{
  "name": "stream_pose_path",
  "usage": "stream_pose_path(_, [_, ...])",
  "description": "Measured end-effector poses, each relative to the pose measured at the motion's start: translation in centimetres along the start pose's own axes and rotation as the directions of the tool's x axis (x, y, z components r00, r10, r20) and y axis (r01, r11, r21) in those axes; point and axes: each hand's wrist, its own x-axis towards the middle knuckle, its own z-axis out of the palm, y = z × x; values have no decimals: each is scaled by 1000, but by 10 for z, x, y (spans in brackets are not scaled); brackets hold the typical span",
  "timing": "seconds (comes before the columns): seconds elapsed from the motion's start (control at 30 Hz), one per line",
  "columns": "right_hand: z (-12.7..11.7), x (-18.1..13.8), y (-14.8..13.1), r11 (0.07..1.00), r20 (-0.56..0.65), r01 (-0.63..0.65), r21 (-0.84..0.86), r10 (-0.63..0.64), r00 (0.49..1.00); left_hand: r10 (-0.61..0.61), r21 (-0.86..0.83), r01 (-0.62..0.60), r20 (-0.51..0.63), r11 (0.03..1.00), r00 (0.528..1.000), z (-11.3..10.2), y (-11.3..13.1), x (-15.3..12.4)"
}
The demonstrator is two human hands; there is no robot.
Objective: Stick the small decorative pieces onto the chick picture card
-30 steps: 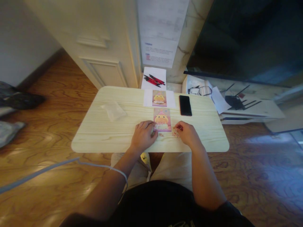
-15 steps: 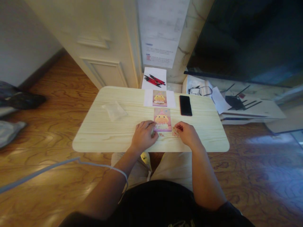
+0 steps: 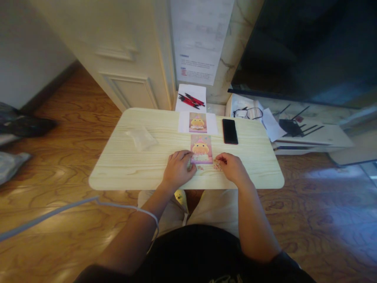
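A picture card [image 3: 201, 149] with a yellow cartoon figure and a pink border lies flat on the pale wood-grain table [image 3: 118, 165]. My left hand [image 3: 178, 167] rests at its left edge, index fingertip touching the card, thumb apart from the fingers near the lower corner. At the lower right of the card, my right hand [image 3: 232, 167] has thumb and fingers pinched together over a small heap of tiny coloured pieces [image 3: 217, 165]. Whatever is between those fingertips is too small to make out. A few more tiny pieces [image 3: 200, 168] lie just below the card.
Behind the card, a similar picture [image 3: 198, 122] lies on white paper [image 3: 183, 122]. A black phone [image 3: 230, 131] is at the back right, a clear plastic bag [image 3: 142, 138] at the left. Red pens [image 3: 191, 101] lie on paper beyond the table.
Both hands stay almost where they were; my right fingers shift very slightly at the small heap. The whole view drifts a little to the left.
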Motion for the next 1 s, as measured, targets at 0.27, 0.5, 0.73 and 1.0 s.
stream_pose_path(0.27, [1,-1,0,1000,-11,14,20,-14,1000,4,9,-4,-3,1000,1000,0,0,0])
stream_pose_path(0.5, [6,3,-14,997,11,67,40,-67,998,2,11,-2,-5,1000,1000,0,0,0])
stream_pose_path(0.73, [30,26,-39,990,91,142,25,-144,985,10,16,-9,-10,1000,1000,3,-3,0])
stream_pose_path(1.0, [42,37,-50,991,135,133,-15,-130,982,11,15,-11,-15,1000,1000,3,-3,0])
